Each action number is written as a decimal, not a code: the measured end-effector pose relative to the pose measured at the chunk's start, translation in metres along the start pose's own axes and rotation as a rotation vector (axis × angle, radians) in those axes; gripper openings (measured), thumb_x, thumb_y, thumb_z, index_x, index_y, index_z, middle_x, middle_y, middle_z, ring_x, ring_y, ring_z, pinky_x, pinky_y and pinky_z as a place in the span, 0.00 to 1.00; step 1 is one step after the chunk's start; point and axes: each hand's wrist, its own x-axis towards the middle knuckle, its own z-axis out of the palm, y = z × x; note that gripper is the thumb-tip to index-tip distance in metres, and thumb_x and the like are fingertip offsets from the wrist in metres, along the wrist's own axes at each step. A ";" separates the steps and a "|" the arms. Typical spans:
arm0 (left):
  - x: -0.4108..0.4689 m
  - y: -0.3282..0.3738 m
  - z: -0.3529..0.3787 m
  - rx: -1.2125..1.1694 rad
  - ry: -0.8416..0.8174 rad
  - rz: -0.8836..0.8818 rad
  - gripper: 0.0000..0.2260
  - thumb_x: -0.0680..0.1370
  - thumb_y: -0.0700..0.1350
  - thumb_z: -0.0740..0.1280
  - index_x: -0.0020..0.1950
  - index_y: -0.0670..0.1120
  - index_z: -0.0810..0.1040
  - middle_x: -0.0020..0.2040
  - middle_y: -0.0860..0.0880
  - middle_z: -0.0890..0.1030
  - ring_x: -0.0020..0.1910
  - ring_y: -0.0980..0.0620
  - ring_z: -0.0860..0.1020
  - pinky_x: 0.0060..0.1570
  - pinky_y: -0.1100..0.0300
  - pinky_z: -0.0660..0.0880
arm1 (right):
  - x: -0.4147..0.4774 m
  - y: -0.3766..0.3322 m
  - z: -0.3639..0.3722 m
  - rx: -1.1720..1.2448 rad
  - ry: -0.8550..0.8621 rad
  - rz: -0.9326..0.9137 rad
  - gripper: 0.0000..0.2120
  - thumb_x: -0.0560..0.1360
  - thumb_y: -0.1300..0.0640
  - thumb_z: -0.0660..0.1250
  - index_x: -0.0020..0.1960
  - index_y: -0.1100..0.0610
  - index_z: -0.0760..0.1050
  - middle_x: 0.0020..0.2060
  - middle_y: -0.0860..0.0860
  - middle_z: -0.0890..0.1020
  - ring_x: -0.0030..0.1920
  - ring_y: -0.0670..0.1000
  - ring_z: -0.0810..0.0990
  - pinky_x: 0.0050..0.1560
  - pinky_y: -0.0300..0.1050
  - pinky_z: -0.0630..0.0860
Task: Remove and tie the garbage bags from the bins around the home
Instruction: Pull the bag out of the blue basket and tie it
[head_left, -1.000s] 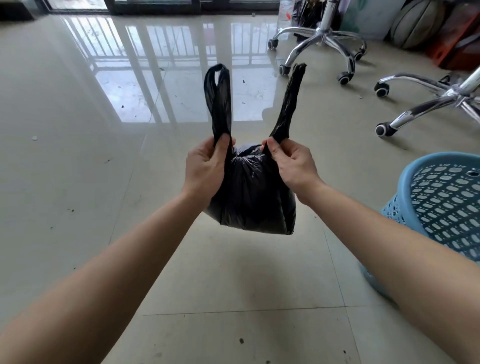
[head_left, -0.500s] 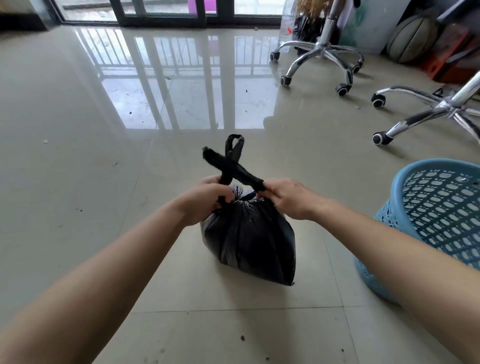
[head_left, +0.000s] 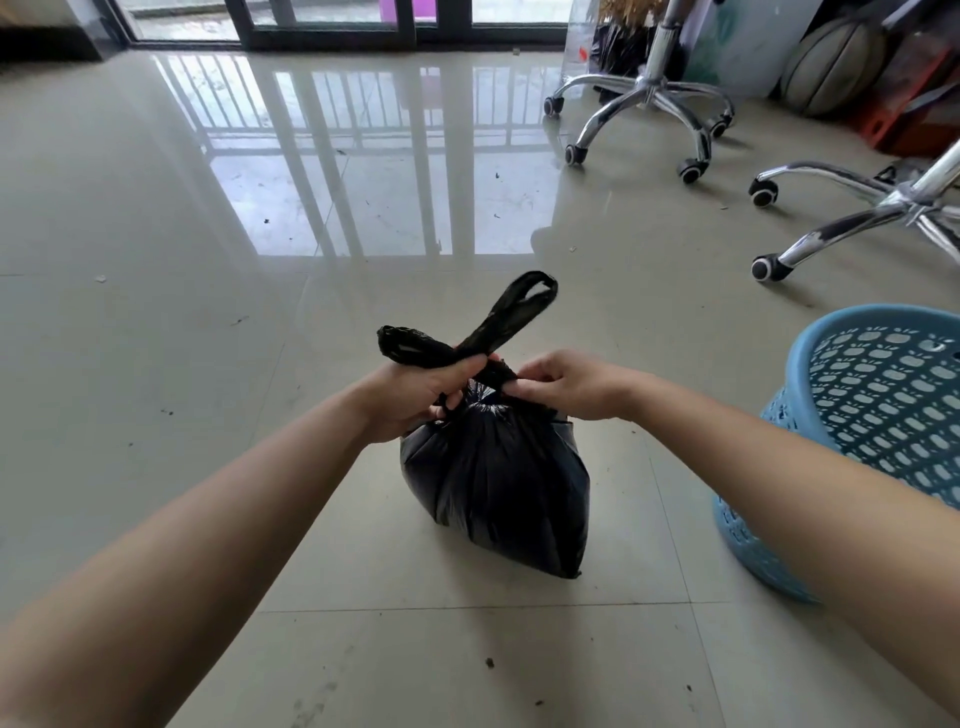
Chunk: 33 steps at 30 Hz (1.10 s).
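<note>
The bag (head_left: 498, 483) stands on the floor (head_left: 156, 364), near the blue bin (head_left: 883, 395). The left hand (head_left: 415, 395) grips the crossed handles (head_left: 514, 306) above the neck. The right hand (head_left: 571, 384) pinches the gathered neck.

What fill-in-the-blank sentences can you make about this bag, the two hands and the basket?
1. The garbage bag is ____ in colour.
2. It sits on the tiled ____.
3. The left hand and the right hand both hold the bag at its ____.
4. The blue basket stands to the bag's ____.

Missing words: black; floor; top; right.
</note>
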 end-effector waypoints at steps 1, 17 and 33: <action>0.000 0.001 0.000 -0.022 0.009 -0.006 0.13 0.82 0.51 0.65 0.60 0.47 0.83 0.33 0.50 0.68 0.32 0.56 0.68 0.31 0.67 0.67 | -0.002 -0.003 -0.003 0.065 0.033 0.005 0.13 0.77 0.44 0.69 0.58 0.48 0.80 0.41 0.46 0.79 0.41 0.45 0.77 0.46 0.41 0.72; -0.002 0.009 0.002 -0.456 -0.030 0.006 0.20 0.84 0.61 0.51 0.56 0.51 0.77 0.46 0.48 0.84 0.34 0.55 0.75 0.33 0.63 0.71 | 0.001 -0.027 -0.007 1.132 0.514 0.121 0.11 0.84 0.53 0.58 0.47 0.57 0.71 0.40 0.53 0.78 0.34 0.47 0.82 0.32 0.38 0.78; -0.013 0.009 -0.015 -0.442 0.104 -0.013 0.17 0.73 0.42 0.73 0.36 0.52 0.65 0.44 0.43 0.85 0.46 0.51 0.83 0.38 0.64 0.71 | -0.032 -0.044 -0.006 1.217 0.214 0.078 0.16 0.81 0.57 0.59 0.35 0.59 0.72 0.34 0.54 0.81 0.36 0.54 0.81 0.38 0.42 0.81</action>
